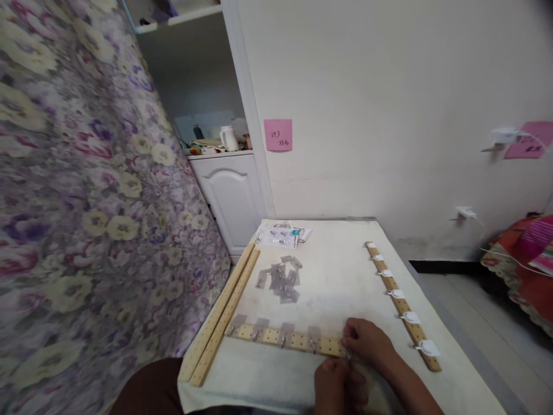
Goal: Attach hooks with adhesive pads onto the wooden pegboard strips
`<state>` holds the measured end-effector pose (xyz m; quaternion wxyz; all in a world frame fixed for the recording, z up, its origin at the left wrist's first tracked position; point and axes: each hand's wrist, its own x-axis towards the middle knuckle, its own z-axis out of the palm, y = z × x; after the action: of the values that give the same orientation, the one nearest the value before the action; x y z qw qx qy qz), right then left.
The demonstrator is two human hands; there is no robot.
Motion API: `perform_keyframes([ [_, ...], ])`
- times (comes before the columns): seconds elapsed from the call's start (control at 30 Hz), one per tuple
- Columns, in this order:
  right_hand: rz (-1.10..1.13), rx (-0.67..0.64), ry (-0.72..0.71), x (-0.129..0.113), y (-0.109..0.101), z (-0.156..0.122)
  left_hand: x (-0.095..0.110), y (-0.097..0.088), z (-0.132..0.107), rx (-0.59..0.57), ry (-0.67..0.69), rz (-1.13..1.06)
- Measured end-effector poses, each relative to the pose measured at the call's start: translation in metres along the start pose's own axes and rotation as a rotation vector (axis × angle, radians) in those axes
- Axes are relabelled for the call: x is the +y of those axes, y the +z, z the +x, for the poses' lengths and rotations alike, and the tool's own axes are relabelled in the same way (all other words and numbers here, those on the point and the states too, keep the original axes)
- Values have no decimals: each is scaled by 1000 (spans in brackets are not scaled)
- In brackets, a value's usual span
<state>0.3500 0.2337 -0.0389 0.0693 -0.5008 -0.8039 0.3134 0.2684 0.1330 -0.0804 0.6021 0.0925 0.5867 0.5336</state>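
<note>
A wooden strip with rows of holes (pixel 298 340) lies crosswise near the front of the table. Along it hang several small metal hooks (pixel 283 340), each with a small clear plastic packet (pixel 287 330). At the strip's right end, the fingers of my right hand (pixel 369 343) are pinched together. My left hand (pixel 337 383) is closed just below, its fingertips close to the right ones. Between them shows a shiny bit of a metal hook (pixel 348 357), mostly hidden by the fingers. A pile of similar clear packets (pixel 285 281) lies farther back.
Two long wooden strips (pixel 224 311) lie along the table's left edge. Another wooden strip (pixel 406 317) with several white tags (pixel 409 317) lies on the right. Blister packs (pixel 279 236) are at the back left. A floral curtain (pixel 108 202) hangs left; a wall (pixel 367 115) stands behind.
</note>
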Motion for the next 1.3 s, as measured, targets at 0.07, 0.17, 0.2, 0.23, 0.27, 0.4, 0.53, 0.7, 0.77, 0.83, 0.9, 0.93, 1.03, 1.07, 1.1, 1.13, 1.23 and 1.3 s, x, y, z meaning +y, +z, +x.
perform_keyframes([
  [0.07,-10,-10,-1,1,1,2,0,0,0,-5,4,1],
  [0.17,-7,-11,-20,3,3,3,2,1,-2,-5,-2,3],
  [0.2,5,-7,-27,4,3,4,3,2,-2,-5,-5,4],
  [0.23,24,-2,-34,6,2,4,3,2,-3,-3,-6,3],
  [0.27,51,9,-42,8,0,3,4,3,-4,-1,-6,2],
  [0.4,220,150,-106,23,-19,0,6,3,-9,-1,-16,-13],
  [0.53,308,276,-101,36,-42,-6,7,1,-12,-27,-24,-23],
  [0.7,252,254,-114,32,-42,-9,9,1,-14,-43,-30,-20],
  [0.77,232,207,-98,27,-34,-9,8,1,-14,-44,-36,-24],
  [0.83,226,175,-84,21,-26,-7,7,0,-14,-51,-39,-32],
  [0.9,221,143,-75,18,-19,-5,6,-1,-14,-62,-30,-36],
  [0.93,217,129,-77,16,-16,-4,6,-1,-15,-67,-27,-30],
  [1.03,203,117,-93,15,-12,-2,10,-6,-19,-103,-36,50],
  [1.07,201,130,-99,15,-12,-2,12,-8,-22,-129,-30,114],
  [1.1,201,147,-103,15,-12,-1,15,-10,-25,-161,-16,183],
  [1.13,200,165,-102,15,-13,-1,18,-12,-28,-192,4,244],
  [1.23,190,197,-110,15,-14,-1,38,-19,-36,-286,51,345],
  [1.3,186,203,-125,14,-13,-1,61,-24,-36,-342,76,405],
])
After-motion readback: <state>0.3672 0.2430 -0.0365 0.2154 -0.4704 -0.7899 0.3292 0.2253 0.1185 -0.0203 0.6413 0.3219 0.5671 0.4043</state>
